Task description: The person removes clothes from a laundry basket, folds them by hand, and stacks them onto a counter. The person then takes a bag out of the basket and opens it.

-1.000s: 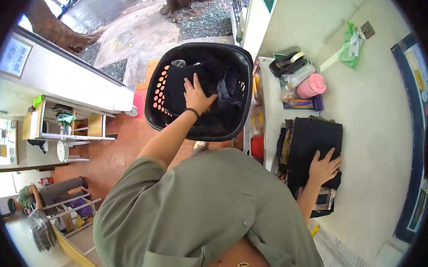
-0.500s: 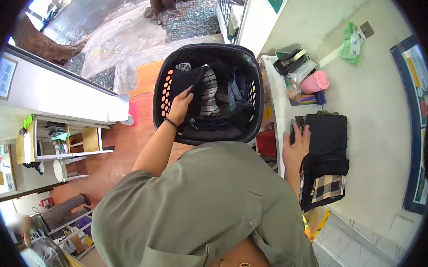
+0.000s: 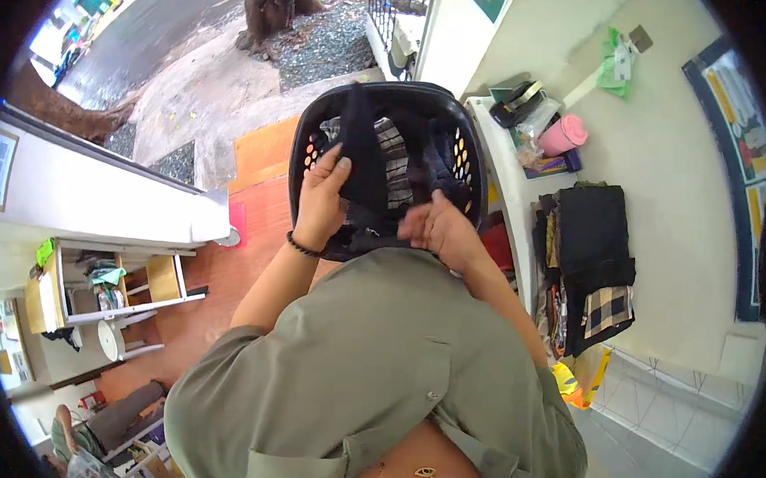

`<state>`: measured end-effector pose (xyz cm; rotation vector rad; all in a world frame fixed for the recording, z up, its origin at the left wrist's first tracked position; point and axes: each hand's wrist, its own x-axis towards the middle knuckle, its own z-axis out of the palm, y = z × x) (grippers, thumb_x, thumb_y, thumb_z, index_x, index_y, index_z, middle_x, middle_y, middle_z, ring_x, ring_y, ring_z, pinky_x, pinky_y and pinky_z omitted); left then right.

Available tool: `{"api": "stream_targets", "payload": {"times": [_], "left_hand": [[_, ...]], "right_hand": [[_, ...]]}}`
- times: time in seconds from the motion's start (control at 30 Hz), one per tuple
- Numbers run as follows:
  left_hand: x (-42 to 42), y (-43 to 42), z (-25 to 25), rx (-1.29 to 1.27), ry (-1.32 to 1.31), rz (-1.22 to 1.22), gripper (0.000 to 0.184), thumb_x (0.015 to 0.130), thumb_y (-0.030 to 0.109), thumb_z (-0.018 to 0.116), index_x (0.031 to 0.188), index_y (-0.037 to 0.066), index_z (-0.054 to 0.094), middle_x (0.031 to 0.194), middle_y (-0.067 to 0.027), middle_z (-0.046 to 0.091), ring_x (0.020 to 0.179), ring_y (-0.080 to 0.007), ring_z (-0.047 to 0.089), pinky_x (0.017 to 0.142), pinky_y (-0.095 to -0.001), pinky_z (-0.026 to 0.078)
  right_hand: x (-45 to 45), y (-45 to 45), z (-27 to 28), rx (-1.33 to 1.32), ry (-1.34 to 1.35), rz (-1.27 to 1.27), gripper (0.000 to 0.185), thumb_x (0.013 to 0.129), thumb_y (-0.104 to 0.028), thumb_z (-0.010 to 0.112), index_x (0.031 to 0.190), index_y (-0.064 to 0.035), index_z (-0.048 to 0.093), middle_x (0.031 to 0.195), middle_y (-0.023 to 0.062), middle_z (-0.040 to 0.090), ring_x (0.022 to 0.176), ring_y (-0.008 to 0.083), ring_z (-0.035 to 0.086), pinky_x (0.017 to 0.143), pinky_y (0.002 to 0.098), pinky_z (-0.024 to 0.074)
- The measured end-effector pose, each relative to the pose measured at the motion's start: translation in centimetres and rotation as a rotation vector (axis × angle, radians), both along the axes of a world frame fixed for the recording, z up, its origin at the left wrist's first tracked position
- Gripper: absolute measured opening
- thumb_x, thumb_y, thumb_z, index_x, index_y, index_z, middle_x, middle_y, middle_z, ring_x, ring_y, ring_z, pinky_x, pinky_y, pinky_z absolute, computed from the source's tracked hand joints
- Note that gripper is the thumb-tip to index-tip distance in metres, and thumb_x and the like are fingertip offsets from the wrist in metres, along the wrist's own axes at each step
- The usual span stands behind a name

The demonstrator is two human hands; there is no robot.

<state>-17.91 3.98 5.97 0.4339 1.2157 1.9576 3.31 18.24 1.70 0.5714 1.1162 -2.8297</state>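
My left hand [image 3: 323,194] pinches the black cloth [image 3: 365,157] over the basket [image 3: 415,92], while my right hand [image 3: 443,231], apart, is loosely open beside it, so this one-sided grip could let it unfold.

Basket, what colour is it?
The basket is black, best seen in the head view.

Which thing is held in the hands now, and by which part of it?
The left hand pinches a black garment by its left edge; whether the blurred right hand holds anything cannot be told.
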Motion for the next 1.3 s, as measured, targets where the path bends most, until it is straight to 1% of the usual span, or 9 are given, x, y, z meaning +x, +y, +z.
{"api": "stream_targets", "payload": {"times": [0.13, 0.27, 0.5, 0.8, 0.93, 1.0, 1.1, 1.17, 1.3], "left_hand": [[1.5, -0.3, 6.0, 0.332, -0.294, -0.038, 0.037, 0.103, 0.012, 0.045, 0.140, 0.007, 0.044, 0.133, -0.0079, 0.057, 0.117, -0.0195, 0.059, 0.100, -0.0367, 0.050], [4.8, -0.2, 8.2, 0.343, -0.316, -0.230, 0.044, 0.099, 0.012, 0.054, 0.141, 0.009, 0.042, 0.133, -0.0066, 0.057, 0.107, -0.0185, 0.064, 0.087, -0.0343, 0.056], [6.8, 1.1, 1.9, -0.147, 0.031, -1.110, 0.040, 0.093, 0.004, 0.060, 0.131, -0.007, 0.052, 0.122, -0.0142, 0.064, 0.111, -0.0208, 0.062, 0.096, -0.0334, 0.049], [10.6, 5.8, 0.8, -0.196, 0.423, -0.992, 0.047, 0.094, 0.007, 0.061, 0.139, 0.006, 0.049, 0.128, -0.0105, 0.062, 0.105, -0.0139, 0.060, 0.093, -0.0298, 0.048], [11.6, 7.7, -0.9, -0.193, 0.376, -0.944, 0.043, 0.095, 0.009, 0.060, 0.137, 0.004, 0.050, 0.123, -0.0097, 0.063, 0.101, -0.0118, 0.060, 0.090, -0.0272, 0.049], [11.7, 8.2, -1.5, -0.260, 0.090, -0.915, 0.042, 0.096, 0.010, 0.060, 0.136, 0.004, 0.051, 0.122, -0.0096, 0.064, 0.101, -0.0118, 0.060, 0.090, -0.0270, 0.049], [11.3, 8.3, -2.6, -0.279, 0.347, -0.853, 0.039, 0.096, 0.011, 0.060, 0.133, 0.002, 0.053, 0.118, -0.0091, 0.064, 0.101, -0.0136, 0.061, 0.089, -0.0277, 0.049], [10.0, 8.0, -3.8, -0.267, 0.634, -0.767, 0.036, 0.095, 0.010, 0.061, 0.129, 0.001, 0.056, 0.114, -0.0086, 0.066, 0.100, -0.0131, 0.061, 0.088, -0.0278, 0.050], [7.5, 7.7, -3.7, -0.477, 0.997, -0.572, 0.040, 0.086, 0.012, 0.067, 0.123, 0.000, 0.059, 0.105, -0.0151, 0.067, 0.094, -0.0236, 0.064, 0.085, -0.0336, 0.051]], "right_hand": [[-0.2, -1.5, 1.9, 0.181, 0.353, 0.310, 0.065, 0.101, -0.055, 0.037, 0.135, -0.0012, 0.050, 0.137, 0.0150, 0.055, 0.122, 0.0268, 0.055, 0.104, 0.0433, 0.0383], [-0.7, -3.7, 7.5, -0.033, 0.595, -0.307, 0.062, 0.101, -0.049, 0.043, 0.139, -0.0003, 0.046, 0.145, 0.0168, 0.048, 0.134, 0.0290, 0.046, 0.113, 0.0457, 0.0312], [4.4, 0.7, 11.7, -0.060, 0.105, -1.022, 0.038, 0.096, -0.023, 0.059, 0.126, -0.0012, 0.059, 0.123, 0.0127, 0.064, 0.112, 0.0281, 0.062, 0.102, 0.0445, 0.0468], [21.7, 12.7, 13.1, 0.109, 0.203, -1.380, 0.041, 0.096, -0.022, 0.058, 0.128, 0.0018, 0.056, 0.124, 0.0180, 0.063, 0.115, 0.0339, 0.061, 0.102, 0.0479, 0.0475], [28.4, 17.4, 4.2, 0.013, -0.285, -1.475, 0.053, 0.088, -0.019, 0.069, 0.134, 0.0006, 0.051, 0.129, 0.0158, 0.059, 0.106, 0.0329, 0.064, 0.094, 0.0448, 0.0516], [30.2, 18.5, 0.1, 0.223, -0.600, -1.537, 0.067, 0.083, -0.014, 0.074, 0.139, 0.0010, 0.041, 0.133, 0.0161, 0.054, 0.113, 0.0333, 0.057, 0.099, 0.0451, 0.0470], [28.6, 18.2, 0.8, 0.606, -1.064, -1.520, 0.090, 0.076, -0.015, 0.080, 0.146, 0.0032, 0.026, 0.136, 0.0199, 0.047, 0.123, 0.0336, 0.049, 0.107, 0.0439, 0.0392], [27.8, 18.7, 0.1, 1.450, -1.529, -1.448, 0.110, 0.071, -0.027, 0.085, 0.151, -0.0003, 0.014, 0.149, 0.0348, 0.024, 0.135, 0.0471, 0.035, 0.112, 0.0514, 0.0330], [23.6, 18.6, 3.8, 1.908, -1.355, -1.253, 0.081, 0.085, -0.043, 0.067, 0.150, -0.0098, 0.032, 0.152, 0.0337, 0.022, 0.140, 0.0506, 0.023, 0.109, 0.0600, 0.0300]]}}
